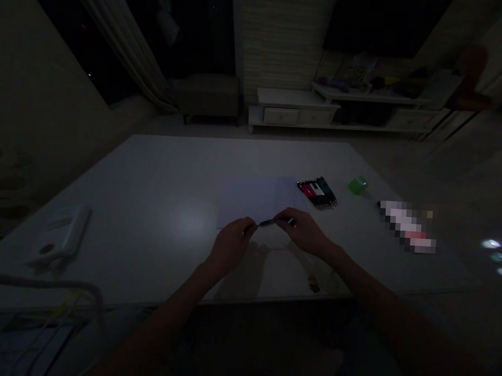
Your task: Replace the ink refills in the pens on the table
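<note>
Between my two hands, a slim dark pen (pixel 267 222) is held level just above the table's near half. The fingertips of my left hand (pixel 230 242) pinch its left end. My right hand (pixel 303 231) pinches the other end between thumb and fingers. Just beyond the hands lie white paper sheets (pixel 246 196), the right part covered with rows of writing. To the right of the paper is a flat set of pencils (pixel 318 193) in a dark case. The dim light hides the pen's finer details.
A green cube-shaped item (pixel 357 185) and a pixelated oblong object (pixel 406 225) are on the right of the white table (pixel 171 166). A small yellow-and-black item (pixel 314 283) lies near the front edge. At left sit a white device (pixel 63 232) and a thick cable (pixel 36 280).
</note>
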